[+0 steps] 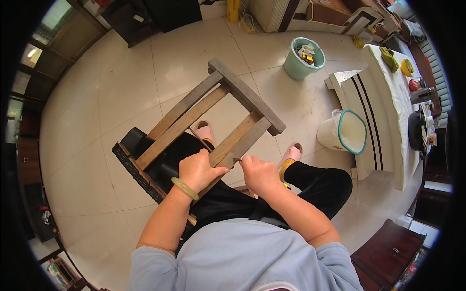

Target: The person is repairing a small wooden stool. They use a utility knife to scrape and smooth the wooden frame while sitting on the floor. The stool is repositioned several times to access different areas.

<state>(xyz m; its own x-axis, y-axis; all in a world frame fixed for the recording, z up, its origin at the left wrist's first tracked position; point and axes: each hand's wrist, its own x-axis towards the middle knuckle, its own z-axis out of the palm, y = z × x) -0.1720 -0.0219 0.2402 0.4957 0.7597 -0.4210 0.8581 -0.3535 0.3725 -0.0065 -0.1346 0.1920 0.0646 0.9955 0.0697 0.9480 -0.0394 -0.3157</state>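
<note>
A wooden stool frame lies across my lap, its grey-brown legs reaching up and away from me. Its lower end has a torn, dark covering with black material beside it. My left hand, a bangle on its wrist, is closed on the right-side leg, thumb pointing right along the wood. Just right of it my right hand is closed round a small pointed metal piece at that leg's edge; I cannot make out what tool it is.
A green bin with rubbish and a white, teal-rimmed bin stand on the tiles. A white table with pans and other items is at the right, a dark red wooden cabinet at lower right, furniture along the back.
</note>
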